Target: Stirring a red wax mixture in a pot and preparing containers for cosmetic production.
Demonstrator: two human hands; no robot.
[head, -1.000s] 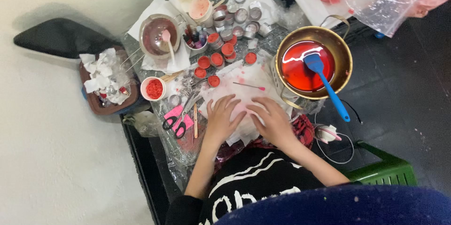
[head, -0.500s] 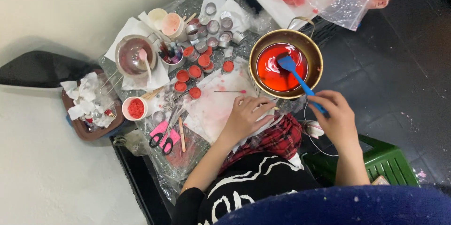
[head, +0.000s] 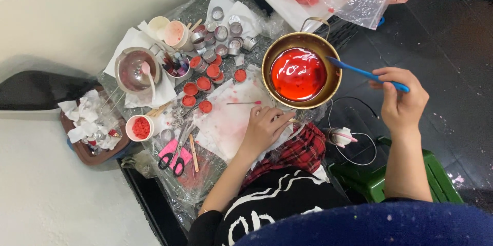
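Blue spatula [head: 367,74] slanting toward pot [head: 334,79]

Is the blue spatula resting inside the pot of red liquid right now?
No. The right hand holds the blue spatula lifted, its tip just over the rim of the brass pot, clear of the red liquid.
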